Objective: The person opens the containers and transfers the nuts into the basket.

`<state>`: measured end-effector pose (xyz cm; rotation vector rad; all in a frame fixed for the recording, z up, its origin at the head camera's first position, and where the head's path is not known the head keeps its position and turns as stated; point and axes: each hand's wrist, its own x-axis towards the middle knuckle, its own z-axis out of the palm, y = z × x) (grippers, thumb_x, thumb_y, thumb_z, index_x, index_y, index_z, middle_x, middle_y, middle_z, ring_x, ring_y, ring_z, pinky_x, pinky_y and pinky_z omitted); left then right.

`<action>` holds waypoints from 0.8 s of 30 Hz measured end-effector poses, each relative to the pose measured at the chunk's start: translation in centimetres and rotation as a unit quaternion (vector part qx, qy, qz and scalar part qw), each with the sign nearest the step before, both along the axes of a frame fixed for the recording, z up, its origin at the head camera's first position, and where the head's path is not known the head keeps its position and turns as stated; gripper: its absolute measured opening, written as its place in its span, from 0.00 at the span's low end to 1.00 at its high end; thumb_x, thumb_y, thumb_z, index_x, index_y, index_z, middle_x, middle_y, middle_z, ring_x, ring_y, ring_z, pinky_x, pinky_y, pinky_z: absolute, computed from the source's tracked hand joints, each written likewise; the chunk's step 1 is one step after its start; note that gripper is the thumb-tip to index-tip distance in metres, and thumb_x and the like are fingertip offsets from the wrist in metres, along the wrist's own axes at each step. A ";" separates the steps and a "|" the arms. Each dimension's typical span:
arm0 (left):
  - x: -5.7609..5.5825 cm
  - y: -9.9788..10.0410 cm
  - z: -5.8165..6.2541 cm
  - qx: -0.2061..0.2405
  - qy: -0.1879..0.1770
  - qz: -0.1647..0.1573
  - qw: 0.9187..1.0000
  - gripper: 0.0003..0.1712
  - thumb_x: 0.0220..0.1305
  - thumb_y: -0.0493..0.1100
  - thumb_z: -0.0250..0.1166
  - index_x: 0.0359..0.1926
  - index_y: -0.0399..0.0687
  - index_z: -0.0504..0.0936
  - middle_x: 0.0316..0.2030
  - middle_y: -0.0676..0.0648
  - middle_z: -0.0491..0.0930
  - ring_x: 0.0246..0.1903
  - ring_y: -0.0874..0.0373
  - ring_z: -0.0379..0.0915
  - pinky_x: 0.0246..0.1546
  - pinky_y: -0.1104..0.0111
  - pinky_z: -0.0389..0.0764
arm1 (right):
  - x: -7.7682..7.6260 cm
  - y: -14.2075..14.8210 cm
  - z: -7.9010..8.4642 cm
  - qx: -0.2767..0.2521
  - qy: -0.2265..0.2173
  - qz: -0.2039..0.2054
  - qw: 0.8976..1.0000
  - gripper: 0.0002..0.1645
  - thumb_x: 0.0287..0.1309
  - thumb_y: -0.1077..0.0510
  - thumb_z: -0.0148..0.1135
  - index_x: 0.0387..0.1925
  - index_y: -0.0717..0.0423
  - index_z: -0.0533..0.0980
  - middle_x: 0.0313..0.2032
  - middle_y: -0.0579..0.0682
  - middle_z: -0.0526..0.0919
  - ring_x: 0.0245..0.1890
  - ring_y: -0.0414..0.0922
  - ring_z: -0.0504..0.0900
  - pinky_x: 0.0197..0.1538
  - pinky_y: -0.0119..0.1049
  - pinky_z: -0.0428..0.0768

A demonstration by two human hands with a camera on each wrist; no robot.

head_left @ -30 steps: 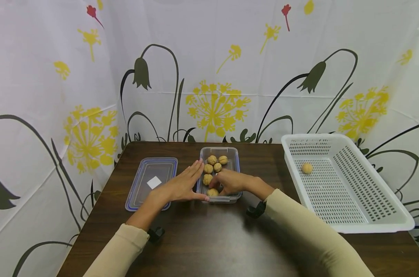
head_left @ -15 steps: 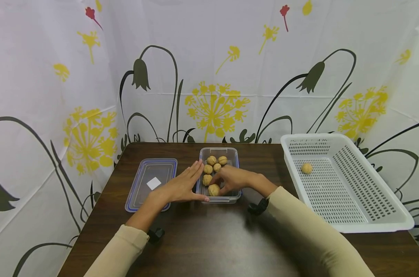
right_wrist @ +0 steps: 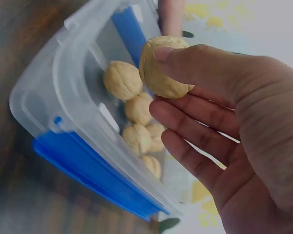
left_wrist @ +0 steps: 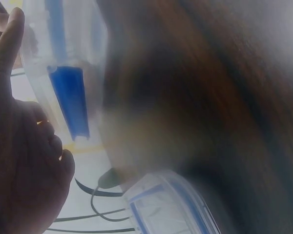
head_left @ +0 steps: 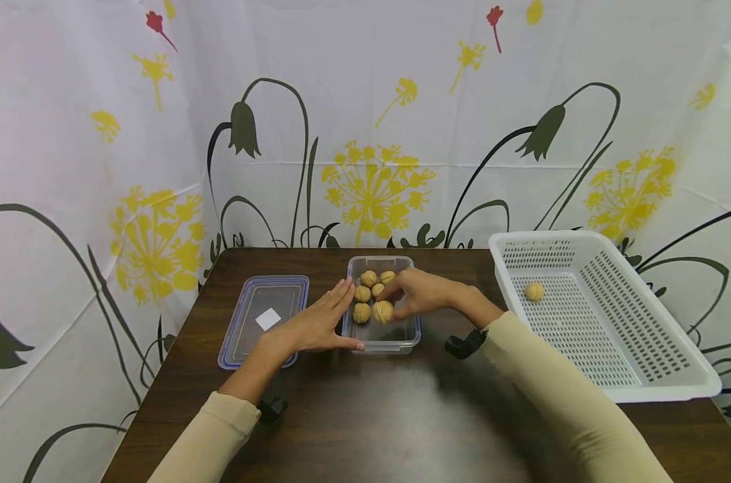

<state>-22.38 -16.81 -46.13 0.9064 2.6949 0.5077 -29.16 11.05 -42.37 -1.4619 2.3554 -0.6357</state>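
Note:
My right hand (head_left: 422, 293) pinches a walnut (head_left: 383, 311) between thumb and fingers, over the clear plastic container (head_left: 389, 347). The right wrist view shows this walnut (right_wrist: 158, 68) lifted above the container's rim, with the other fingers spread loosely beneath. Inside the container several more walnuts (head_left: 361, 312) lie along its left side and far end. Blue clips (right_wrist: 88, 168) hang on the container's sides. My left hand (head_left: 320, 323), fingers straight, rests along the container's left edge, thumb near the front corner.
Left of the container lies its clear lid (head_left: 251, 325) with a blue seal and a white label. A white perforated basket (head_left: 589, 342) stands at the right, holding one walnut (head_left: 534, 291). A flowered curtain (head_left: 365, 121) hangs behind the dark wooden table (head_left: 365, 416).
My right hand has taken hold of the walnut at the container's front end and raised it, moving up and slightly right. The left hand has stayed in place.

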 end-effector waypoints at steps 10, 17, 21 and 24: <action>0.0 -0.1 -0.1 -0.002 0.007 -0.003 1.000 0.71 0.64 0.71 0.70 0.85 0.36 0.38 0.84 0.34 0.32 0.84 0.40 0.29 0.81 0.44 0.48 | -0.2 2.5 2.5 -0.033 0.003 -0.007 0.999 0.26 0.60 0.58 0.77 0.58 0.63 0.84 0.53 0.55 0.90 0.48 0.46 0.90 0.54 0.46 0.88; 0.0 -0.1 -0.1 -0.005 0.008 -0.003 1.000 0.71 0.64 0.71 0.70 0.84 0.35 0.38 0.84 0.34 0.32 0.84 0.40 0.29 0.81 0.44 0.49 | -0.3 4.4 3.1 -0.038 -0.017 -0.027 0.999 0.27 0.60 0.58 0.78 0.60 0.62 0.84 0.54 0.54 0.89 0.51 0.47 0.90 0.56 0.47 0.87; 0.0 -0.1 -0.1 -0.010 0.008 -0.004 1.000 0.71 0.64 0.71 0.70 0.85 0.36 0.38 0.85 0.34 0.32 0.84 0.40 0.29 0.82 0.45 0.48 | -0.5 5.7 3.4 -0.041 -0.017 -0.037 0.998 0.25 0.59 0.61 0.78 0.59 0.62 0.85 0.53 0.54 0.90 0.50 0.47 0.90 0.56 0.49 0.87; 0.0 0.0 -0.2 -0.011 0.008 -0.004 1.000 0.71 0.64 0.71 0.70 0.84 0.35 0.39 0.85 0.34 0.32 0.84 0.40 0.29 0.82 0.45 0.47 | -0.6 6.6 3.7 -0.047 -0.020 -0.039 0.998 0.25 0.58 0.63 0.78 0.58 0.63 0.85 0.52 0.55 0.90 0.49 0.48 0.90 0.55 0.51 0.87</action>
